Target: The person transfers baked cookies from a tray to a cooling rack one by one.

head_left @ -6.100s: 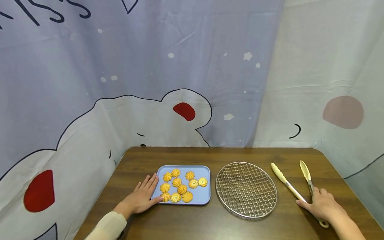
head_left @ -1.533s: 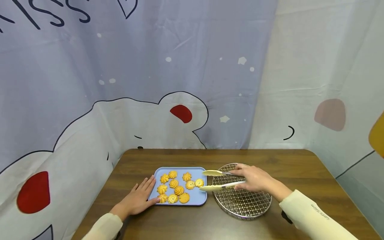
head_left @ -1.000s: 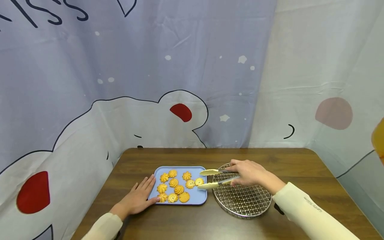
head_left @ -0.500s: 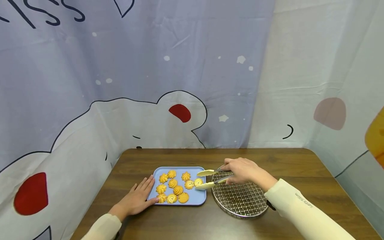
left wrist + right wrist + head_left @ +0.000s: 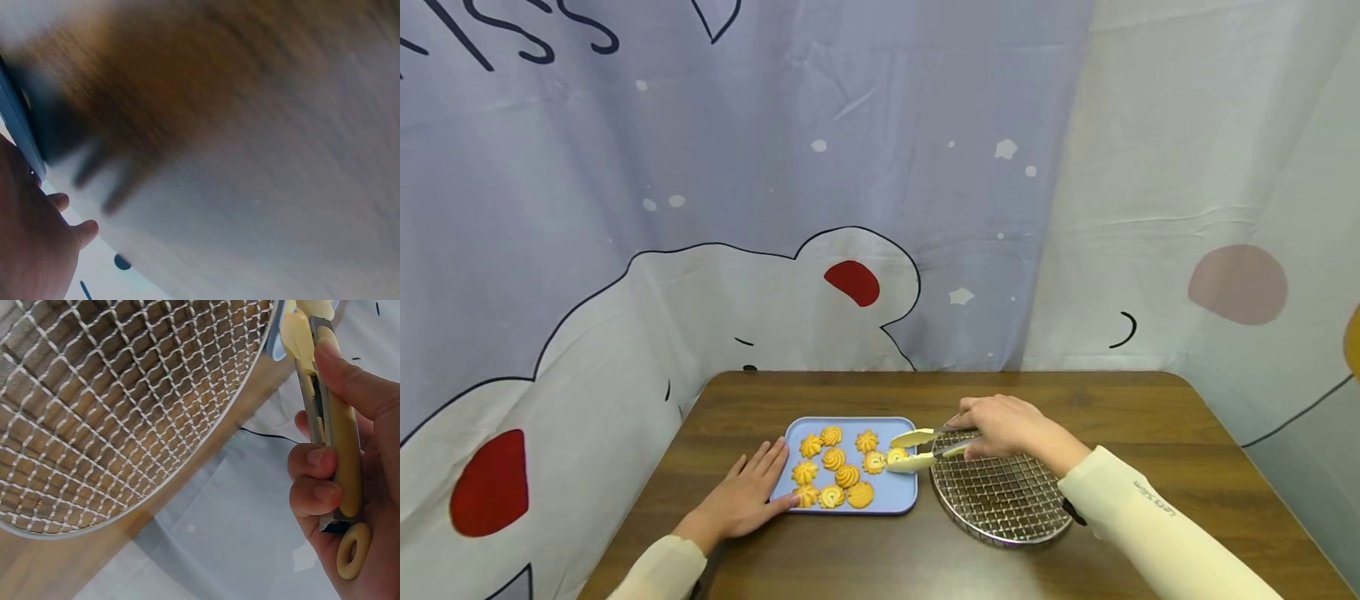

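Note:
My right hand [image 5: 1003,427] grips a pair of cream-tipped metal tongs [image 5: 342,434] above the round wire rack. Pointing left, the tong tips sit over the right side of the blue tray [image 5: 891,500], on either side of a cookie [image 5: 897,455] and partly covering it. Whether they touch it I cannot tell. Several golden piped cookies [image 5: 833,458] lie scattered on the tray. My left hand [image 5: 741,497] lies flat with fingers straight at the tray's left edge, the thumb at its lower left corner. In the left wrist view, the left hand [image 5: 31,231] shows beside the tray's edge.
The round wire rack [image 5: 1000,500] stands just right of the tray, under my right hand. Both rest on a brown wooden table [image 5: 1150,417]. A printed curtain [image 5: 970,208] hangs behind the table's far edge and along its sides.
My right hand took up the tongs from the table's right side and brought them left over the rack to the tray. The tong tips have drawn closer together around the rightmost cookie. My left hand stayed put.

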Tool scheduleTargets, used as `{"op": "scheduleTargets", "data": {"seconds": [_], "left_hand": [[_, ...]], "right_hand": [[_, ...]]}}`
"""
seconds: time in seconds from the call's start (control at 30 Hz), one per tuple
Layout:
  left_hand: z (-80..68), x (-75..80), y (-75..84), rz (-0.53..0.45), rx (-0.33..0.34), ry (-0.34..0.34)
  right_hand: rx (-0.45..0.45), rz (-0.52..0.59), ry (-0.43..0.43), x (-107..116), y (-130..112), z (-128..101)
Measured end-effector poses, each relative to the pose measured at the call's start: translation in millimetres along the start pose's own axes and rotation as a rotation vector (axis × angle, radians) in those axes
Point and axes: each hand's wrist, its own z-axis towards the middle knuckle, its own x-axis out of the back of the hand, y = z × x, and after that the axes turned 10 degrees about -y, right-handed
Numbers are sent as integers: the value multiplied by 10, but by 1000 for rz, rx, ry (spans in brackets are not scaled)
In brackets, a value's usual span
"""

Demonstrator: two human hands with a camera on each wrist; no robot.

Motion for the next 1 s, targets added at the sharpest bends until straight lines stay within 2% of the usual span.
{"op": "scheduleTargets", "data": {"seconds": [0.13, 0.4, 0.77, 1.0], "left_hand": [[18, -1, -4, 14, -4, 11], [1, -7, -13, 5, 7, -15], [-3, -15, -3, -2, -2, -11], [-16, -14, -5, -1, -19, 22]], "right_hand": [[9, 14, 13, -24, 55, -21], [23, 40, 22, -36, 147, -98], [-60, 59, 32, 68, 283, -313], [-78, 43, 27, 70, 375, -428]]}}
